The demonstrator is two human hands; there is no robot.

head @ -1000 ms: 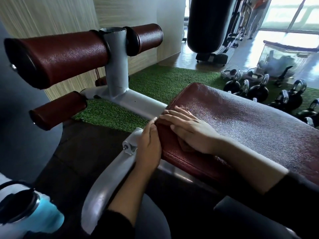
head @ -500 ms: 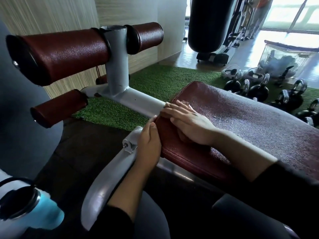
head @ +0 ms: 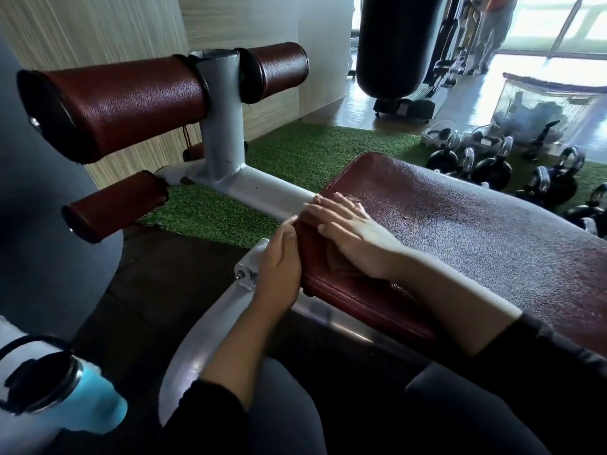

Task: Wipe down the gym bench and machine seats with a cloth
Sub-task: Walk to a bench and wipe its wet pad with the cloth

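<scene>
The dark brown folded cloth (head: pixel 340 257) lies at centre frame on the near corner of the maroon textured-vinyl bench pad (head: pixel 466 231), pinned beneath the right hand (head: pixel 353 229), whose fingers are extended flat and press the cloth down rather than clutch it. The left hand (head: pixel 279 264) rests against the pad's end edge, fingers lying straight along the vinyl, grasping nothing. Risk, in my judgement: the cloth matches the vinyl closely in colour, so missed patches would be hard to spot; the fabric bunched under the palm could slip out over the rounded corner; and the left fingers sit just beside the grey steel bracket (head: pixel 248 267), where a hard stroke could catch them. The pad surface is pebbled and shows a pale sheen toward the right of frame. Outward, the grey tubular frame (head: pixel 230 126) carries maroon roller pads (head: pixel 128 103) at upper left. Green artificial turf (head: pixel 312 152) lies beyond, black kettlebells (head: pixel 492 169) at right, a black punching bag (head: pixel 394 41) at top, a light blue bottle (head: pixel 95 408) at lower left.
</scene>
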